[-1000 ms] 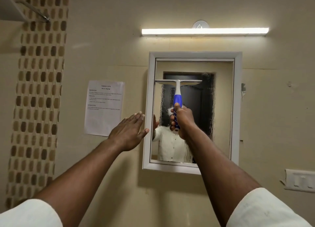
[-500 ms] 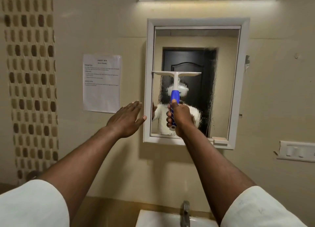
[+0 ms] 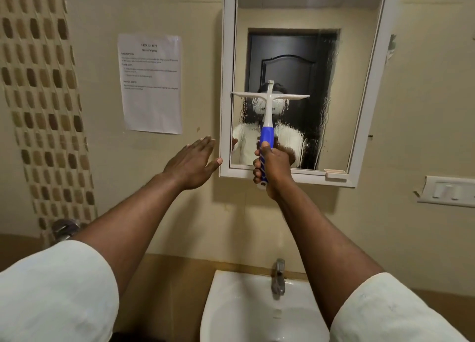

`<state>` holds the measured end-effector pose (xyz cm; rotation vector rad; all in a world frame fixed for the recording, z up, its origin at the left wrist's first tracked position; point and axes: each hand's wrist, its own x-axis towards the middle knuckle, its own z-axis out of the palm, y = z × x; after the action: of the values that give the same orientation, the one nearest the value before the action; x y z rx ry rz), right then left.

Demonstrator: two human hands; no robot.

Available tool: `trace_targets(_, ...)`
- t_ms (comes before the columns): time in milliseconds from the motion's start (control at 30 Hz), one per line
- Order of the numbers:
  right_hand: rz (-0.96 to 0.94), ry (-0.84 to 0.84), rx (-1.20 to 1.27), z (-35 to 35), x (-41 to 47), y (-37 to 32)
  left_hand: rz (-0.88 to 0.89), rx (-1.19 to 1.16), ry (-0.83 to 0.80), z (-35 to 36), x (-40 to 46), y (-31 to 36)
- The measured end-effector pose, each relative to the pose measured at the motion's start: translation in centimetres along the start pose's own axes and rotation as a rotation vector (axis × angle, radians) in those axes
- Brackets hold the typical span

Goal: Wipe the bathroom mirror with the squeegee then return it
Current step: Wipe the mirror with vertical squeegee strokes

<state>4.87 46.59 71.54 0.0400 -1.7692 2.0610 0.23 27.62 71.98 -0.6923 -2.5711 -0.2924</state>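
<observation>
My right hand [image 3: 273, 168] is wrapped tight round the ribbed blue grip of the squeegee [image 3: 268, 115], whose white T-shaped blade lies flat and level across the left half of the mirror [image 3: 354, 66]. Below the blade the glass is streaked with wavy wet runs; above it looks smooth. My left hand [image 3: 191, 163] is spread flat, fingers apart, just left of the mirror's white frame, holding nothing. A glossy white basin [image 3: 226, 305] with a dull metal tap [image 3: 279, 277] sits beneath the mirror.
</observation>
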Motion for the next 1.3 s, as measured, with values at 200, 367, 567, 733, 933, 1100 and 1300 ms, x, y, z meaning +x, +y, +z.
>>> trace_targets(200, 0.028, 0.005, 0.0, -0.5, -1.5, 2.6, -0.006, -0.014, -0.026, 1.4, -0.5, 0.1)
trace_targets(367, 0.045, 0.02, 0.011, -1.0, -2.9, 5.0, 0.003, -0.017, -0.035, 2.5, -1.0, -0.1)
trace_targets(567, 0.116, 0.026, 0.008, -1.9, -4.5, 8.6, -0.017, -0.017, -0.063, 3.9, -1.9, -0.4)
trace_targets(733, 0.168, 0.052, 0.014, -2.5, -5.9, 11.4, -0.038, -0.036, -0.103, 5.2, -2.8, -0.3)
trace_targets(933, 0.196, 0.069, 0.004, -2.8, -6.8, 13.5, -0.046, -0.054, -0.13, 6.5, -3.6, -0.2)
trace_targets(1100, 0.186, 0.098, -0.028, -2.8, -6.9, 14.4, -0.059, -0.058, -0.158, 7.5, -4.3, -0.3)
trace_targets(1300, 0.172, 0.107, -0.041, -2.7, -6.8, 14.7, -0.072, -0.064, -0.169, 7.8, -4.7, -0.7)
